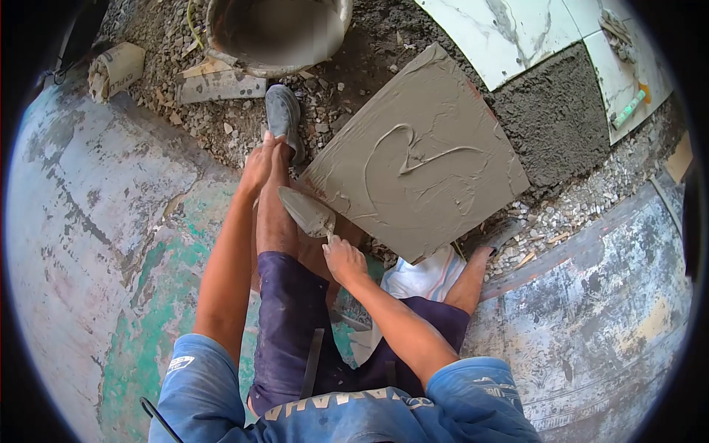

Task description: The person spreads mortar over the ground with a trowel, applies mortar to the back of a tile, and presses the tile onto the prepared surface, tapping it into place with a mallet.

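Observation:
My left hand (258,167) rests against my lower leg just above the grey shoe (283,111). One finger points along the ankle; the other fingers are partly hidden. In my right hand (345,260) is the handle of a trowel (308,212), its pointed blade smeared with grey mortar and angled up and left over my shin. Beside the blade lies a large square tile (425,159), its upward face coated in wet mortar with a curved ridge across the middle. One corner of the tile points towards me, between my knees.
A bucket (221,33) of grey mix stands at the top. Marbled white tiles (509,33) border a patch of rough mortar (557,114) at upper right. A mortar-stained board (221,87), a torn paper bag (118,68) and a green-handled tool (628,108) lie about on gravel.

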`<state>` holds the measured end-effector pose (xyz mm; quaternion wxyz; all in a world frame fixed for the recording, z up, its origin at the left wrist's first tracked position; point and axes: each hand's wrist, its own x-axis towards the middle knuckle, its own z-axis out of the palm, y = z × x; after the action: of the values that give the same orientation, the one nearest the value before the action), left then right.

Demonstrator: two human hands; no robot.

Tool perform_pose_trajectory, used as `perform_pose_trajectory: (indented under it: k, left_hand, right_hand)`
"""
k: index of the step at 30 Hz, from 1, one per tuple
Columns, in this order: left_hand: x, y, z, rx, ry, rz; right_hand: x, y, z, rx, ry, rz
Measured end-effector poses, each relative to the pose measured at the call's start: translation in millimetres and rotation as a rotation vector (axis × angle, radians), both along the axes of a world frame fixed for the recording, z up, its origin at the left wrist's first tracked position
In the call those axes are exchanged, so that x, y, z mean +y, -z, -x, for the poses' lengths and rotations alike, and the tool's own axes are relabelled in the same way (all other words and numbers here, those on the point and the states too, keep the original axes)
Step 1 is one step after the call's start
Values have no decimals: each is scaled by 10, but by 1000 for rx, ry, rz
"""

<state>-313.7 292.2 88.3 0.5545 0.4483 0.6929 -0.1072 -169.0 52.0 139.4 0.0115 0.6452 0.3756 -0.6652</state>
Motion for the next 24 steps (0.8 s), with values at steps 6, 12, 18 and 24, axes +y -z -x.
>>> perform_pose_trajectory:
  k: [6,12,18,24]
  left_hand:
    - [-8,-44,-171,-154,99,13]
    - [-282,-43,-323,-158,176,73]
    - [-477,-107,-471,-71,137,23]
    - [-419,-51,-421,45,200,106]
  right_hand:
    - [-418,-336,-739,-77,217,-252]
    - [-819,-75,-2049,-568,569,-64]
    - [-1308,414,-2701,-492,1026,97]
    - [-1790,357,-2890,-495,1343,319]
